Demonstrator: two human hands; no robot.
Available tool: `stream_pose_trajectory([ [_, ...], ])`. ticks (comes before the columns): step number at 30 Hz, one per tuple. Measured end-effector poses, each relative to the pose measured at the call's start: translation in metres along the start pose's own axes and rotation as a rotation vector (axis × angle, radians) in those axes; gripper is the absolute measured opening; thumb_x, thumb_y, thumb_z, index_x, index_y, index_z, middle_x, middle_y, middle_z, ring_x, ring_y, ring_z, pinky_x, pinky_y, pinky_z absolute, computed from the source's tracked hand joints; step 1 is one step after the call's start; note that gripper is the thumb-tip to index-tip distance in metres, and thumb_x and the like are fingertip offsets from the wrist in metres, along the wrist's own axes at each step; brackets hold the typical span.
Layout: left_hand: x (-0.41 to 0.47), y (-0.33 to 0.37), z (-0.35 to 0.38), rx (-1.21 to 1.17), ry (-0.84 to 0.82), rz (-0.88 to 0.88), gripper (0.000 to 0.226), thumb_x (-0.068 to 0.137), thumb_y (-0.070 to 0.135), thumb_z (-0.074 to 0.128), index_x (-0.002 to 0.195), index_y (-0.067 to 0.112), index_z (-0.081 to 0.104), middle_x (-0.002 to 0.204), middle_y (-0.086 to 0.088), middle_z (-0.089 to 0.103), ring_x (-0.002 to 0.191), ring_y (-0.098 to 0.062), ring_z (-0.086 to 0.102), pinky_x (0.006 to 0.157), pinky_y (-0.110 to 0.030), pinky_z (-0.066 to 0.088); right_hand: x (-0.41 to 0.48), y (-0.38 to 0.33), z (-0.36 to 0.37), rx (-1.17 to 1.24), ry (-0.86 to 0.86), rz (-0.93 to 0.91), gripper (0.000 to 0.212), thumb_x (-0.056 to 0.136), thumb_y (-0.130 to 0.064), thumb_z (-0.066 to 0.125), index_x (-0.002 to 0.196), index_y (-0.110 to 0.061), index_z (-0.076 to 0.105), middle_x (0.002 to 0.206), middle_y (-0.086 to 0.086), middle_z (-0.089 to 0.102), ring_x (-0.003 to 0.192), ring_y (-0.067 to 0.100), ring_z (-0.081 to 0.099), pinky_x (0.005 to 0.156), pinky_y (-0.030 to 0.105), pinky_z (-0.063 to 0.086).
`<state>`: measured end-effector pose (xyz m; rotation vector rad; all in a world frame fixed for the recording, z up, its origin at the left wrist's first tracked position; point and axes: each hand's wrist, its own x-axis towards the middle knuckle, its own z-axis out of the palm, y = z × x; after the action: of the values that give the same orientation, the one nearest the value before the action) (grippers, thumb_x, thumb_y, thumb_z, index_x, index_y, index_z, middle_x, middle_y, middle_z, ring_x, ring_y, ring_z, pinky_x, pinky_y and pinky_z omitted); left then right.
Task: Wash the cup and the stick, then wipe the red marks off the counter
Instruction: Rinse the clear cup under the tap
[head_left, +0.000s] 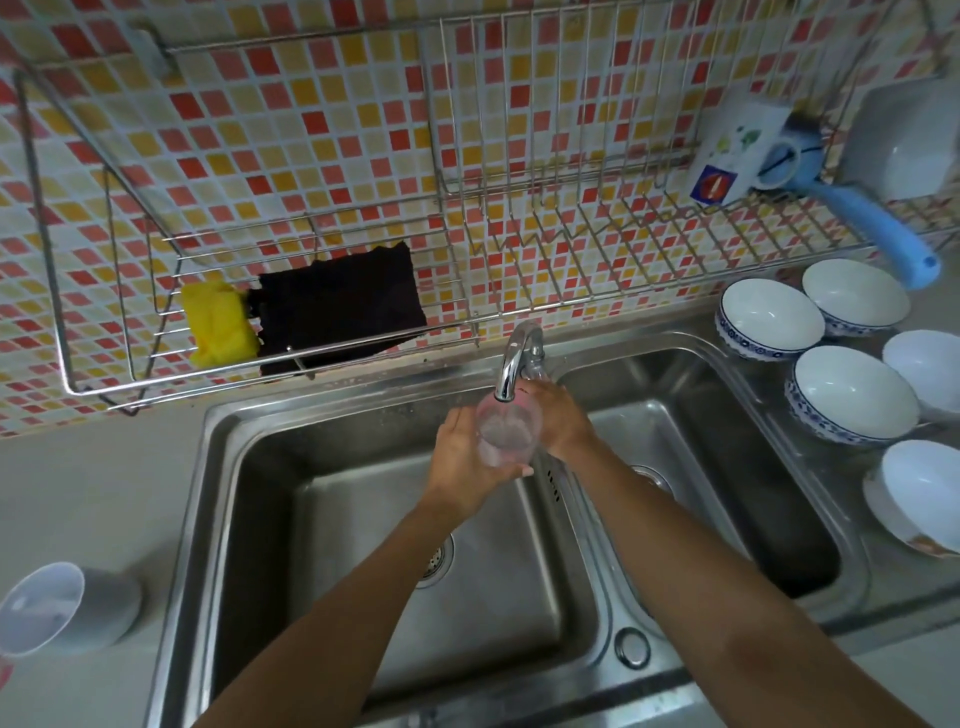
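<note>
Fingers (517, 471) of left hand (462, 467) and right hand (563, 421) wrap cup (506, 436) under faucet (514, 364) | probably light, wet, slippery, fragile | grip mid-wall, not rim

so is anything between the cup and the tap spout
Nothing visible: the cup sits right under the tap spout, held by the left hand, with the right hand against its far side.

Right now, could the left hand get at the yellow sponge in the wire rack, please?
Probably, but not freely: the left hand holds the cup under the tap; the path to the sponge looks open.
</note>
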<state>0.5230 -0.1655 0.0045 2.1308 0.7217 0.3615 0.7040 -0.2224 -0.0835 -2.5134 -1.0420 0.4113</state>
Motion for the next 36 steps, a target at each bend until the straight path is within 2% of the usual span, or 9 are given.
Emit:
stream_pose_trajectory([
  [3, -0.001, -0.004, 0.0, 0.004, 0.02, -0.001, 0.088, 0.054, 0.038, 0.092, 0.128, 0.015, 0.051, 0.111, 0.004, 0.053, 0.107, -0.015, 0.049, 0.093, -0.028, 0.044, -0.009, -0.02, -0.022, 0.12, 0.082, 0.034, 0.008, 0.093, -0.019, 0.059, 0.095, -0.022, 0.066, 0.088, -0.002, 0.065, 0.079, 0.02, 0.064, 0.076, 0.033, 0.056],
  [5, -0.001, -0.006, -0.002, -0.005, 0.034, -0.003, 0.089, 0.053, 0.037, 0.092, 0.128, 0.016, 0.051, 0.112, 0.003, 0.054, 0.108, -0.016, 0.05, 0.094, -0.033, 0.046, -0.01, -0.022, -0.03, 0.229, 0.131, 0.155, 0.017, 0.098, -0.02, 0.052, 0.1, -0.015, 0.067, 0.086, 0.005, 0.063, 0.078, 0.024, 0.062, 0.076, 0.032, 0.054],
  [10, 0.0, -0.009, -0.004, -0.022, 0.039, 0.0, 0.092, 0.053, 0.037, 0.092, 0.132, 0.017, 0.048, 0.113, 0.004, 0.052, 0.109, -0.016, 0.05, 0.096, -0.035, 0.047, -0.013, -0.003, -0.036, 0.36, 0.253, 0.178, 0.019, 0.099, -0.016, 0.049, 0.107, -0.011, 0.065, 0.092, 0.014, 0.069, 0.082, 0.03, 0.063, 0.069, 0.025, 0.039],
  [22, -0.002, -0.012, -0.003, -0.063, 0.074, -0.014, 0.081, 0.053, 0.037, 0.093, 0.12, 0.019, 0.052, 0.106, 0.007, 0.05, 0.101, -0.016, 0.054, 0.089, -0.037, 0.051, -0.012, -0.006, -0.04, 0.363, 0.227, 0.176, 0.021, 0.1, -0.016, 0.045, 0.103, -0.011, 0.065, 0.101, 0.011, 0.07, 0.091, 0.029, 0.064, 0.081, 0.035, 0.049],
  [29, -0.004, -0.008, 0.002, -0.082, 0.07, 0.031, 0.08, 0.054, 0.039, 0.092, 0.12, 0.019, 0.051, 0.104, 0.009, 0.049, 0.101, -0.015, 0.054, 0.089, -0.031, 0.05, -0.02, -0.009, -0.035, 0.372, 0.231, 0.191, 0.03, 0.104, -0.026, 0.037, 0.115, -0.01, 0.059, 0.107, 0.016, 0.068, 0.097, 0.035, 0.063, 0.074, 0.031, 0.04],
  [31, -0.005, -0.006, 0.002, -0.082, 0.091, 0.019, 0.078, 0.055, 0.039, 0.092, 0.118, 0.017, 0.052, 0.103, 0.007, 0.05, 0.1, -0.015, 0.053, 0.087, -0.027, 0.048, -0.034, -0.01, -0.029, 0.4, 0.221, 0.147, 0.036, 0.104, -0.033, 0.035, 0.129, -0.012, 0.05, 0.119, 0.015, 0.064, 0.108, 0.035, 0.06, 0.08, 0.032, 0.042],
  [33, -0.005, -0.009, 0.002, -0.075, 0.102, 0.016, 0.076, 0.055, 0.039, 0.092, 0.116, 0.015, 0.053, 0.104, 0.004, 0.051, 0.099, -0.015, 0.052, 0.086, -0.023, 0.044, -0.056, -0.007, -0.012, 0.363, 0.216, 0.074, 0.049, 0.103, -0.039, 0.036, 0.146, -0.015, 0.032, 0.147, 0.011, 0.044, 0.135, 0.03, 0.041, 0.103, 0.041, 0.039],
  [34, -0.006, -0.011, 0.002, -0.058, 0.1, 0.021, 0.077, 0.055, 0.039, 0.092, 0.117, 0.013, 0.052, 0.105, 0.003, 0.051, 0.1, -0.015, 0.051, 0.086, -0.022, 0.043, -0.068, -0.002, 0.0, 0.291, 0.23, 0.055, 0.056, 0.103, -0.039, 0.036, 0.152, -0.014, 0.022, 0.157, 0.009, 0.029, 0.145, 0.025, 0.024, 0.115, 0.043, 0.026],
  [36, -0.009, -0.018, 0.002, -0.01, 0.088, 0.011, 0.078, 0.056, 0.038, 0.092, 0.116, 0.01, 0.052, 0.107, -0.001, 0.05, 0.101, -0.016, 0.049, 0.088, -0.024, 0.042, -0.094, 0.007, 0.021, 0.099, 0.251, 0.046, 0.061, 0.104, -0.039, 0.033, 0.153, -0.009, 0.014, 0.16, 0.009, 0.014, 0.148, 0.02, 0.007, 0.12, 0.041, 0.005],
])
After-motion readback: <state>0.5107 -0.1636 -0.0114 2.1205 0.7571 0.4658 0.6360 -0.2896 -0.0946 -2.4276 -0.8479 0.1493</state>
